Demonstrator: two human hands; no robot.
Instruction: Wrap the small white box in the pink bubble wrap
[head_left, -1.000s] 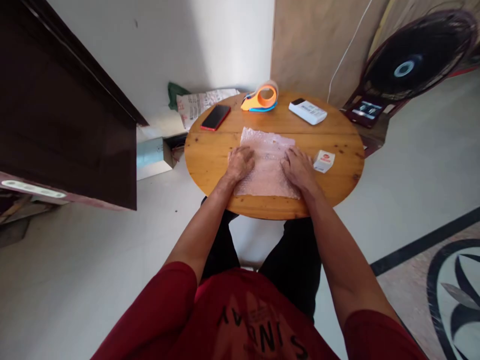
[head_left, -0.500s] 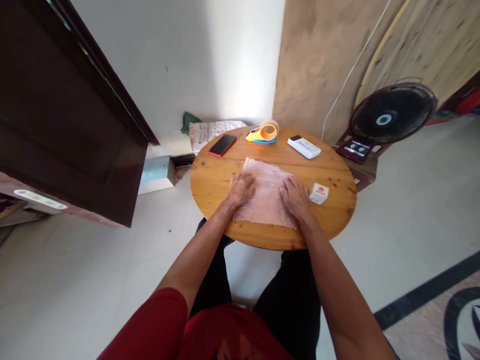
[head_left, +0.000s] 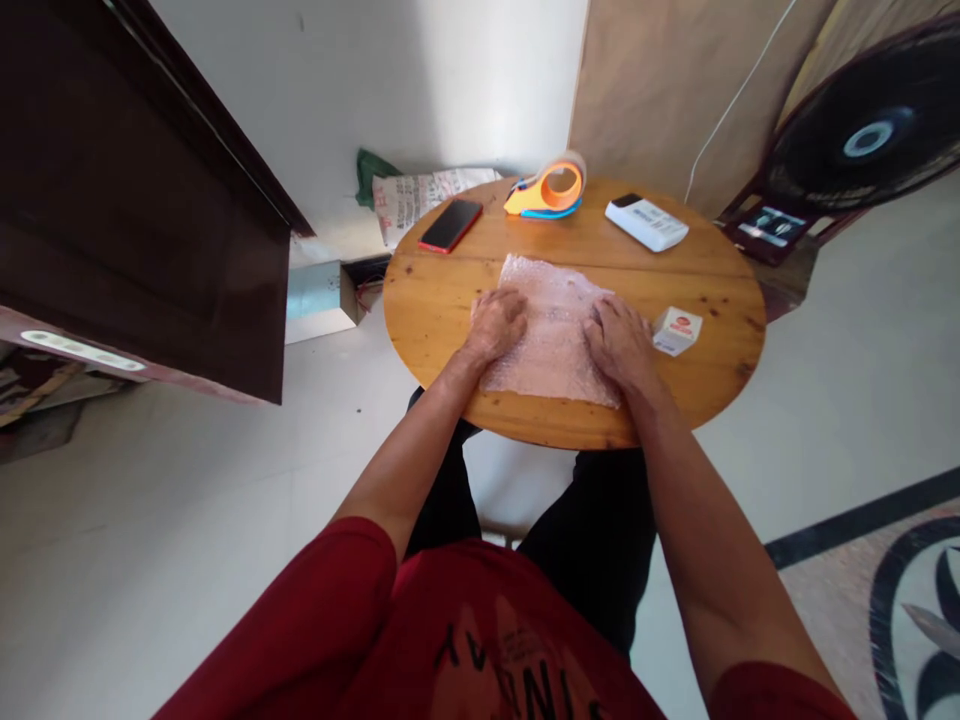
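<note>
the left hand (head_left: 497,325) lies over the left border of a sheet of bubble wrap (head_left: 555,350), its fingers bent; whether they pinch the plastic or only press on it, i cannot tell. the right hand (head_left: 621,342) is spread palm down on the right border. the two are well apart, with the sheet between and partly under them. it lies flat toward the near side of a round wooden surface (head_left: 429,310), its near edge close to the rim. uneven pressure seems the likeliest trouble: if one hand pulls harder, the thin plastic could pucker, skew or tear, and if both lift, its corners might curl up. a small white box (head_left: 678,332) with red print stands just beside the right hand, near enough that an outward slip of that hand could knock it over. at the far side, an orange and blue tape dispenser (head_left: 535,196), a red-edged smartphone (head_left: 451,226) and a white handheld device (head_left: 647,222) with a dark end look safer, though a long reach could nudge the smartphone, near the rim.
</note>
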